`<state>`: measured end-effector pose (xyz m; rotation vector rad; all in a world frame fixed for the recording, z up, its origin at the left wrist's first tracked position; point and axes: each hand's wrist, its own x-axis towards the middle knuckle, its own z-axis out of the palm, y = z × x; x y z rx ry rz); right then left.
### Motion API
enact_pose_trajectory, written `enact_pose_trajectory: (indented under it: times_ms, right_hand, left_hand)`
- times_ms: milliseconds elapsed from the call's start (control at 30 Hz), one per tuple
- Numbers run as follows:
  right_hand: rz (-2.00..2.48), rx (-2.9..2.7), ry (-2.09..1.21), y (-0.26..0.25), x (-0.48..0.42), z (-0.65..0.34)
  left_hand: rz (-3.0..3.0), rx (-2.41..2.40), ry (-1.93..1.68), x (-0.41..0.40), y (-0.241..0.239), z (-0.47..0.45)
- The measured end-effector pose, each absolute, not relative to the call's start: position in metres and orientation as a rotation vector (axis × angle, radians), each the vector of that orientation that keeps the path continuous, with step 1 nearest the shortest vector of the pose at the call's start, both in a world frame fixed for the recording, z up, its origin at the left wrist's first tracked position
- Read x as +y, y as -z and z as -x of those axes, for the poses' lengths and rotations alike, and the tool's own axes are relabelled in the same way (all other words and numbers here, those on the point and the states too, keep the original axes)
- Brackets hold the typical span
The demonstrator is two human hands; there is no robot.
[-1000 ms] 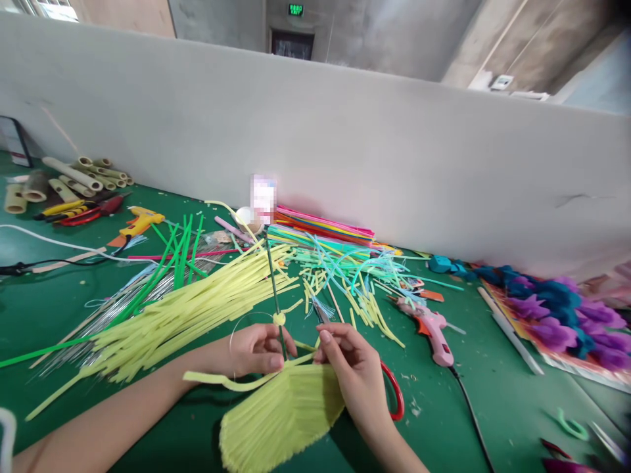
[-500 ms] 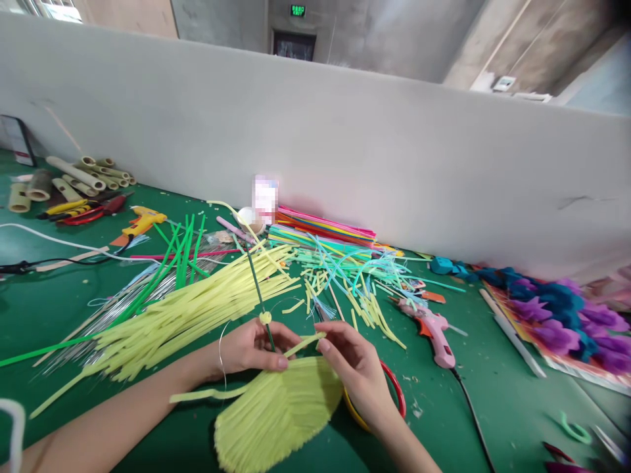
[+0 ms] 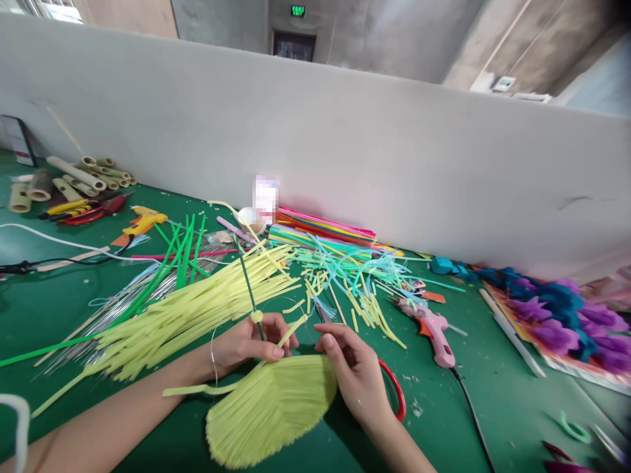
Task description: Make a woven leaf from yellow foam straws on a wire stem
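My left hand (image 3: 246, 343) is closed around a thin dark green stem (image 3: 248, 286) that carries a small yellow bead (image 3: 256, 316). The same hand pinches the top of a yellow fan of fuzzy strips (image 3: 271, 410), which spreads toward me. A thin silver wire (image 3: 213, 358) loops beside my left wrist. My right hand (image 3: 353, 371) sits just right of the fan's top, fingers curled, thumb and forefinger pinched close to a loose yellow strip (image 3: 293, 330). What that hand pinches is too small to make out.
Behind my hands lie a pile of long yellow strips (image 3: 187, 312), green sticks (image 3: 185, 253), mixed coloured strips (image 3: 340, 263), a pink glue gun (image 3: 431, 328), a yellow glue gun (image 3: 142, 220), a red ring (image 3: 397, 391), bamboo tubes (image 3: 73, 174), blue-purple fuzzy flowers (image 3: 562, 309). A grey partition (image 3: 345, 131) bounds the table.
The green stem has tilted further left and its bead has shifted left. The yellow fan has swung left and lower with my left hand. My right hand stays almost in place.
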<state>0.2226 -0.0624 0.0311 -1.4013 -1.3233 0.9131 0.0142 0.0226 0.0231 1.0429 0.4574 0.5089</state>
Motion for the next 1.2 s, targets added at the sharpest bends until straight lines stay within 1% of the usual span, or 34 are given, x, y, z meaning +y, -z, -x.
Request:
enact_pose_trajectory:
  times_ms: [133,267,467,633,733,867,933,1033,1100,1200]
  right_hand:
    - [1.408,-1.435,-0.876,-0.029,-0.066,-0.218]
    - [1.479,-1.403,-0.803,-0.024,-0.065,-0.214]
    - [1.427,-1.419,-0.882,-0.025,-0.065,-0.208]
    - [1.278,-1.556,-0.775,-0.027,-0.067,-0.209]
    - [1.268,-1.552,-0.688,-0.027,-0.064,-0.213]
    - [1.267,-1.612,-0.667,-0.029,-0.062,-0.219]
    - [1.273,-1.771,-0.6,-0.031,-0.063,-0.22]
    - [1.294,-1.985,-0.386,-0.03,-0.065,-0.22]
    - [1.286,-2.042,-0.27,-0.028,-0.065,-0.221]
    - [1.227,-2.049,-0.23,-0.028,-0.065,-0.223]
  left_hand:
    - [-1.048,0.485,-0.525,0.023,-0.019,-0.015]
    - [-0.991,0.436,-0.531,0.025,-0.017,-0.014]
    - [-1.009,0.418,-0.44,0.024,-0.025,-0.014]
    - [-1.076,0.516,-0.45,0.025,-0.023,-0.018]
    - [-1.093,0.541,-0.426,0.025,-0.023,-0.019]
    - [-1.048,0.561,-0.376,0.025,-0.025,-0.018]
    - [-1.024,0.566,-0.379,0.025,-0.024,-0.018]
    - [-0.998,0.556,-0.422,0.025,-0.022,-0.018]
    - [-0.989,0.536,-0.436,0.025,-0.02,-0.018]
    - [-0.976,0.513,-0.429,0.026,-0.018,-0.017]
